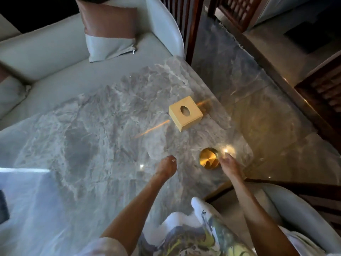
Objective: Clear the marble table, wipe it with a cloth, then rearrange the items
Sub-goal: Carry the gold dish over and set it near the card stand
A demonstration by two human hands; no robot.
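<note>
The grey veined marble table (96,145) fills the middle of the view. A cream square tissue box (185,112) with an oval hole on top stands near the table's right edge. A round gold container (208,158) sits closer to me at the right edge. My right hand (229,164) lies against the container's right rim, fingers stretched forward; whether it grips the rim is hidden. My left hand (167,166) hovers over bare marble just left of the container, fingers curled in with nothing in them.
A pale sofa (60,58) with a brown-and-grey cushion (108,30) borders the table's far side. Polished stone floor (258,111) lies to the right, with dark wooden furniture (321,93) beyond. A pale chair (295,215) stands at my right.
</note>
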